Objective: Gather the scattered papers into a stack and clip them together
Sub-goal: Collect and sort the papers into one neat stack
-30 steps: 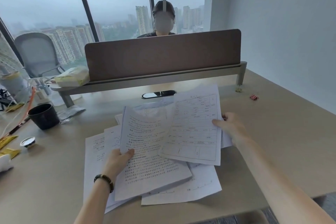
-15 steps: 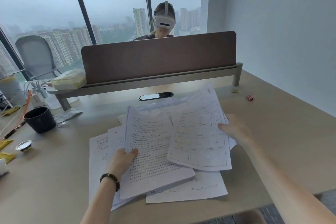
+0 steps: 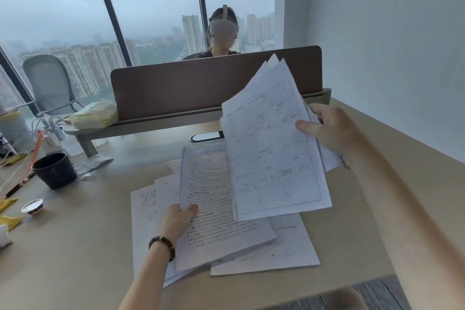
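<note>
My right hand (image 3: 329, 131) grips the right edge of a bundle of form sheets (image 3: 271, 148) and holds it tilted up above the desk (image 3: 75, 246). My left hand (image 3: 177, 219) pinches the left edge of a densely printed sheet (image 3: 214, 209) that lies partly lifted on the pile. More printed pages (image 3: 146, 211) lie spread flat beneath, one sticking out at the lower right (image 3: 289, 249). No clip shows in this view.
A dark cup (image 3: 54, 170) stands at the left, with a small foil-lidded pot (image 3: 32, 206), yellow sachets and cables near it. A brown divider panel (image 3: 191, 85) crosses the desk's back; a person with a headset sits behind it. A white wall runs along the right.
My right hand has raised its bundle of sheets off the pile and tilted it upright. My left hand keeps its hold on the printed sheet, whose left edge has lifted slightly.
</note>
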Available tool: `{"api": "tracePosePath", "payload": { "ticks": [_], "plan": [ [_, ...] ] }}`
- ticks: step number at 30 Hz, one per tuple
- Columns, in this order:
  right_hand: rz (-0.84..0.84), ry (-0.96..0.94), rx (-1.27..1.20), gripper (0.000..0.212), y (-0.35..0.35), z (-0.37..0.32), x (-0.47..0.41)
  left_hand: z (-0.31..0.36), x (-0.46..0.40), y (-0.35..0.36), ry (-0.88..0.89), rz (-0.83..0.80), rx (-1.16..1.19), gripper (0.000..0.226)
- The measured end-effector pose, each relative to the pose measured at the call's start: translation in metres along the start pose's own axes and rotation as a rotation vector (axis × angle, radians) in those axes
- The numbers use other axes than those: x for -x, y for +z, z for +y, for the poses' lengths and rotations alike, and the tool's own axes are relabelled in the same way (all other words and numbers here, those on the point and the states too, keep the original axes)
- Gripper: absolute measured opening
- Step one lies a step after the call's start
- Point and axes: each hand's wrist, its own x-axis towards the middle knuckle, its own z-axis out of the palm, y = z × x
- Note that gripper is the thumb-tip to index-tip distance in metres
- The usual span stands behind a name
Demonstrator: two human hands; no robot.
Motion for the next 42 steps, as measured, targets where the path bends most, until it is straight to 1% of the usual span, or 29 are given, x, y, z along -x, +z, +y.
{"api": "tracePosePath", "payload": {
  "ticks": [3, 5, 7, 10, 12, 14, 15, 17, 19, 20, 21, 24, 26, 28, 31, 34, 37, 40, 42],
  "plan": [
    [-0.061, 0.027, -0.205, 0.020, -0.002, -0.002, 0.005, 0.004, 0.004, 0.000, 0.019, -0.004, 0.001, 0.016],
    [-0.062, 0.058, -0.296, 0.018, 0.001, 0.005, 0.007, 0.007, 0.008, -0.002, 0.031, 0.004, 0.038, 0.018],
    [-0.025, 0.094, -0.295, 0.018, 0.009, 0.021, 0.008, 0.012, 0.013, -0.006, 0.030, -0.013, 0.128, 0.018],
    [0.014, 0.200, -0.297, 0.016, 0.025, 0.052, 0.011, 0.018, 0.019, -0.008, 0.041, -0.048, 0.327, 0.027],
    [0.005, 0.277, -0.316, 0.012, 0.037, 0.071, 0.013, 0.024, 0.025, -0.006, 0.064, -0.078, 0.432, 0.023],
    [-0.010, 0.315, -0.293, 0.011, 0.047, 0.082, 0.018, 0.030, 0.030, -0.002, 0.072, -0.128, 0.491, 0.024],
    [-0.006, 0.321, -0.263, 0.013, 0.053, 0.087, 0.020, 0.033, 0.033, 0.000, 0.081, -0.158, 0.507, 0.025],
    [-0.004, 0.319, -0.191, 0.026, 0.062, 0.094, 0.024, 0.037, 0.036, 0.003, 0.108, -0.207, 0.542, 0.026],
    [-0.046, 0.328, -0.141, 0.043, 0.069, 0.099, 0.027, 0.038, 0.038, 0.007, 0.124, -0.239, 0.545, 0.027],
    [-0.081, 0.345, -0.126, 0.049, 0.072, 0.103, 0.028, 0.038, 0.039, 0.008, 0.123, -0.242, 0.544, 0.027],
    [-0.119, 0.371, -0.127, 0.047, 0.074, 0.106, 0.027, 0.038, 0.039, 0.010, 0.118, -0.238, 0.546, 0.027],
    [-0.240, 0.425, -0.216, 0.022, 0.077, 0.106, 0.032, 0.035, 0.040, 0.015, 0.076, -0.221, 0.566, 0.021],
    [-0.272, 0.416, -0.257, 0.024, 0.078, 0.106, 0.034, 0.034, 0.039, 0.017, 0.077, -0.189, 0.544, 0.019],
    [-0.253, 0.421, -0.287, 0.023, 0.078, 0.106, 0.036, 0.032, 0.038, 0.017, 0.094, -0.162, 0.489, 0.019],
    [-0.243, 0.408, -0.331, 0.020, 0.080, 0.105, 0.036, 0.033, 0.037, 0.018, 0.147, -0.168, 0.420, 0.021],
    [-0.199, 0.332, -0.394, 0.020, 0.084, 0.097, 0.039, 0.035, 0.038, 0.019, 0.213, -0.172, 0.401, 0.019],
    [-0.120, 0.292, -0.455, 0.021, 0.090, 0.089, 0.044, 0.037, 0.039, 0.020, 0.280, -0.134, 0.397, 0.017],
    [-0.127, 0.217, -0.502, 0.022, 0.094, 0.087, 0.046, 0.040, 0.039, 0.020, 0.368, -0.069, 0.375, 0.014],
    [-0.106, 0.156, -0.481, 0.024, 0.094, 0.085, 0.045, 0.043, 0.040, 0.017, 0.424, -0.041, 0.371, 0.012]
  ]
}}
